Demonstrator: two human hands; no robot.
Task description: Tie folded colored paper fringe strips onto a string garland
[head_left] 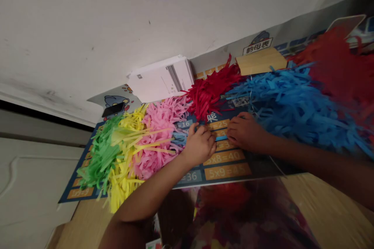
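A short piece of blue paper strip (221,138) shows between my two hands, low over a printed times-table mat. My left hand (201,144) has its fingers curled around the strip's left end. At the other end, the fingers of my right hand (244,132) are pressed together on it. Left of my left hand lie fringed paper strips in pink (154,140), yellow (124,175) and green (101,155). Behind both hands sits a bunch of red strips (209,91). A large heap of blue strips (292,101) spreads just beyond my right hand.
The mat (228,172) lies on a wooden table (327,202) against a white wall (102,19). A white box (160,79) and a tan card (261,61) stand at the back. More red strips (341,70) pile up at the right. A dark phone-like object (113,109) rests at back left.
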